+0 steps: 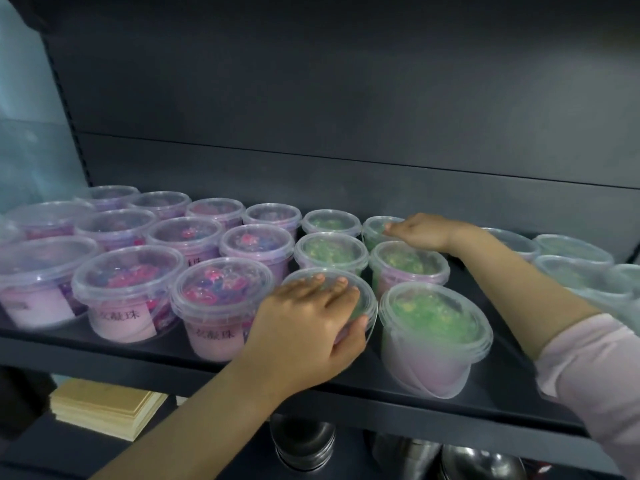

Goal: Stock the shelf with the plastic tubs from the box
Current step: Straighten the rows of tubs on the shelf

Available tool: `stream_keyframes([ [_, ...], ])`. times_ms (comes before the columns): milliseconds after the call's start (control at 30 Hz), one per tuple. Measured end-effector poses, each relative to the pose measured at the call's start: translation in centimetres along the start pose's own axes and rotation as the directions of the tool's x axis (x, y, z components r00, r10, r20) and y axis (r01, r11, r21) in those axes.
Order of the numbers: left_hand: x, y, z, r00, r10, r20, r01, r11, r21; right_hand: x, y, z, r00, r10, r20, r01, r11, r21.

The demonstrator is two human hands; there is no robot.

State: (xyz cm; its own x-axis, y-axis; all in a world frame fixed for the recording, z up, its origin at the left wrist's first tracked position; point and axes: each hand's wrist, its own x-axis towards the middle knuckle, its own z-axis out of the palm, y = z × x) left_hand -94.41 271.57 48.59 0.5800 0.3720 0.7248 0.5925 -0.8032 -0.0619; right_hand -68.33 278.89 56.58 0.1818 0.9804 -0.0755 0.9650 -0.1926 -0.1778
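Several clear plastic tubs stand in rows on a dark shelf (502,386): pink-filled tubs (221,296) on the left, green-filled tubs (433,327) in the middle and right. My left hand (311,317) lies over a front-row tub (369,301), fingers across its lid and thumb hooked round the rim. My right hand (419,232) reaches to the back row and covers a green tub (374,228), fingers bent over its lid. The bodies of both tubs are mostly hidden. No box is in view.
More green tubs (571,247) stand at the right end of the shelf. The shelf's dark back panel rises close behind the rows. On the level below lie a stack of yellowish sheets (104,407) and metal bowls (303,441). Translucent plastic (27,116) hangs at the left.
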Motion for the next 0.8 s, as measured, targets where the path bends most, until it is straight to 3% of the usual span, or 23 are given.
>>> stream_keyframes([
  [133,0.1,0.2,0.0,1.000,-0.012,-0.003,0.012,1.000,-0.003,-1.5,0.0,0.1,0.997,-0.080,0.008,0.079,0.994,0.079],
  [267,0.1,0.4,-0.2,1.000,-0.020,-0.003,0.020,1.000,-0.006,-4.5,0.5,0.0,0.980,-0.152,-0.126,0.167,0.980,0.111],
  [400,0.1,0.5,-0.2,0.999,-0.031,-0.016,0.031,0.999,-0.019,-7.1,1.1,0.4,0.985,-0.173,-0.014,0.173,0.976,0.131],
  [567,0.0,0.6,0.0,0.999,-0.022,-0.049,0.021,1.000,-0.014,-7.8,0.8,0.6,0.989,-0.147,-0.008,0.147,0.975,0.166],
  [700,0.1,0.7,-0.3,0.999,-0.038,0.007,0.038,0.999,-0.029,-10.6,1.1,1.0,0.972,-0.204,-0.120,0.224,0.956,0.191],
  [800,0.3,0.7,-0.5,0.997,-0.056,0.054,0.057,0.998,-0.032,-14.4,1.7,1.3,0.940,-0.283,-0.188,0.307,0.945,0.115],
])
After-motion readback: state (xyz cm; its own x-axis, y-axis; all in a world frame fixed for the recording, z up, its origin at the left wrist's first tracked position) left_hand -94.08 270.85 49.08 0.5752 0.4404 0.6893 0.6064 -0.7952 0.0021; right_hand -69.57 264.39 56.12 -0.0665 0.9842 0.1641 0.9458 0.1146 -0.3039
